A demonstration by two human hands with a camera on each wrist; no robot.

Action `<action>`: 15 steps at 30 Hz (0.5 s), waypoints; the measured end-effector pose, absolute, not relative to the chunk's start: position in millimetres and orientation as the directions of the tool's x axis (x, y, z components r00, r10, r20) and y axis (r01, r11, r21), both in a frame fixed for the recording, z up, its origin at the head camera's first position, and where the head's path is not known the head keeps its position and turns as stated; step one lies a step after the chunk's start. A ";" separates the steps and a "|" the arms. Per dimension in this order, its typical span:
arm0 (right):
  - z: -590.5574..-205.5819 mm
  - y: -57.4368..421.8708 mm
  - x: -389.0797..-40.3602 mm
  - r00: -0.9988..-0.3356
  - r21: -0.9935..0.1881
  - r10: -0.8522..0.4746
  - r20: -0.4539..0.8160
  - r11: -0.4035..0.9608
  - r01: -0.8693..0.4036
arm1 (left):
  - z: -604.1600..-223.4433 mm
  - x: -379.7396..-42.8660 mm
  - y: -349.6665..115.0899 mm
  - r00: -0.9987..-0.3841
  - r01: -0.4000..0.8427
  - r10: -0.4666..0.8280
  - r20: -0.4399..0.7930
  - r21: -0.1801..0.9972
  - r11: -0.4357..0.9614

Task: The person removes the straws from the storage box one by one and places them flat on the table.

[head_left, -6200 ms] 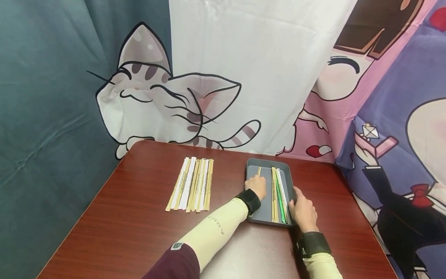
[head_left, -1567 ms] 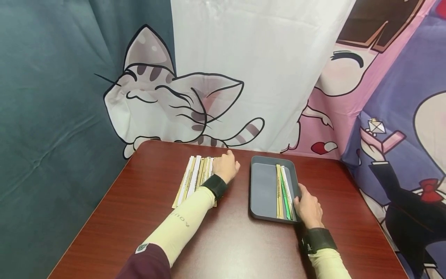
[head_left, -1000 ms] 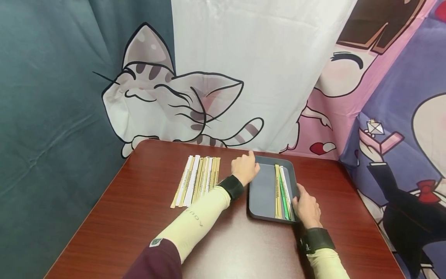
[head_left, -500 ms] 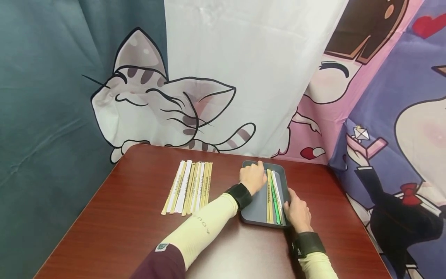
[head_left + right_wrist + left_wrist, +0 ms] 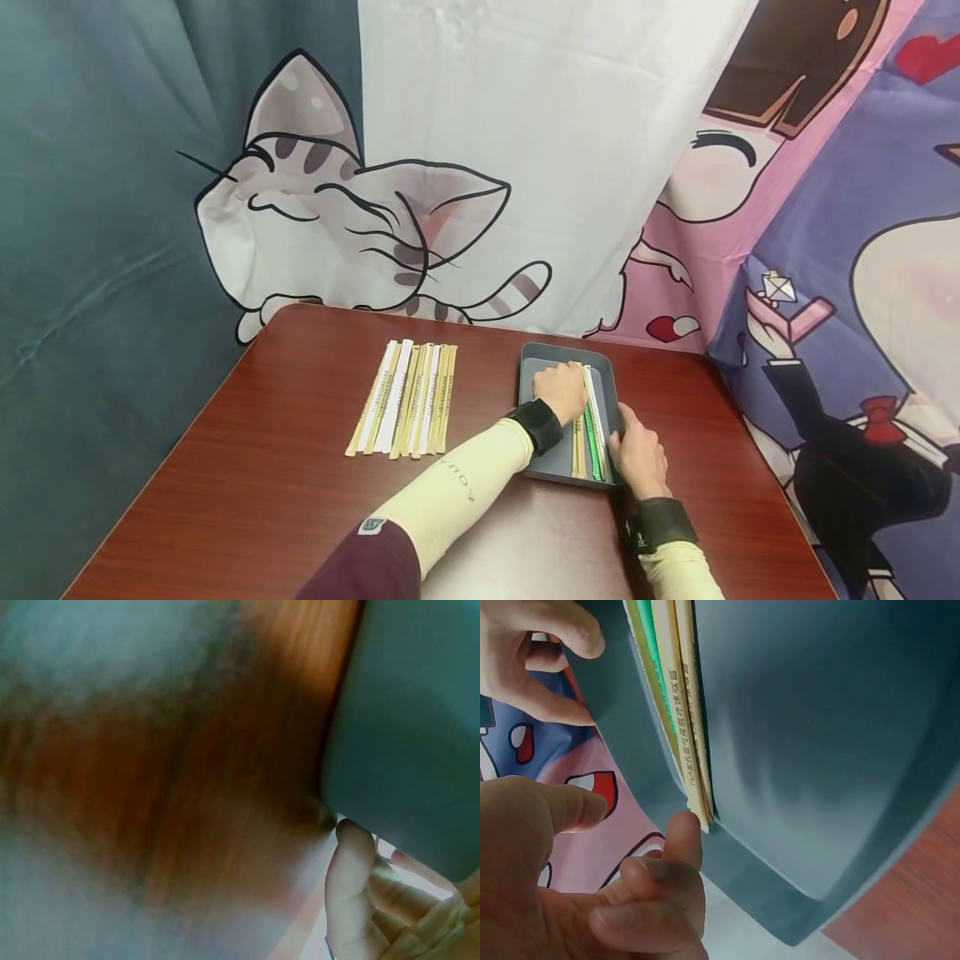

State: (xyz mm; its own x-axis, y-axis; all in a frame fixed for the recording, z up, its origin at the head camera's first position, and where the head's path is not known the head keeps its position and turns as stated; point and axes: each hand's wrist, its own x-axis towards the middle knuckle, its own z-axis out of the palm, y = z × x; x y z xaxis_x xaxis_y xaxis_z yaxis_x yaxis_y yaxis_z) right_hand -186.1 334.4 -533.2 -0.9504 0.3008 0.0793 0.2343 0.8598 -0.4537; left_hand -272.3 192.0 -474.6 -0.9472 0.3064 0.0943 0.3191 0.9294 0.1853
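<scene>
Left hand is back in the tray, its grip loose at the packets.
Toward the counter's far edge lies the row of slim packets, one yellow longer at its right end than earlier. The left hand has crossed from there, putting the work at the tray: its fingers curl loosely, thumb apart, index tip at the yellow packets' far end, seemingly holding nothing. Green packet and white packet lie next, then the right hand, grip closed about the tray's right edge.
</scene>
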 end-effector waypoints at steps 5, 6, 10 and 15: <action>-534.9 334.4 -186.2 -0.949 -0.454 0.307 0.078 0.858 0.240 | -480.4 -271.7 197.5 -0.949 0.315 0.307 0.072 0.199 0.928; -534.8 334.4 -186.0 -0.949 -0.454 0.307 0.076 0.858 0.241 | -481.5 -271.4 198.7 -0.950 0.313 0.307 0.061 0.198 0.929; -534.0 334.2 -185.6 -0.948 -0.452 0.309 0.072 0.858 0.245 | -486.0 -271.9 204.0 -0.953 0.302 0.299 0.045 0.200 0.932; -531.8 334.1 -186.2 -0.948 -0.451 0.310 0.069 0.857 0.248 | -492.4 -274.2 208.6 -0.953 0.304 0.298 0.061 0.199 0.932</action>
State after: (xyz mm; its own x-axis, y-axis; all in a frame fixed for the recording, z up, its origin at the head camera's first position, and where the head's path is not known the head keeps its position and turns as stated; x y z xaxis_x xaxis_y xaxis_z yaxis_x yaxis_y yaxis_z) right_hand -186.2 334.1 -531.8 -0.9483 0.3100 0.0687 0.2477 0.8575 -0.4510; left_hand -274.2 208.6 -492.4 -0.9526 0.2980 0.0612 0.3042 0.9315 0.1994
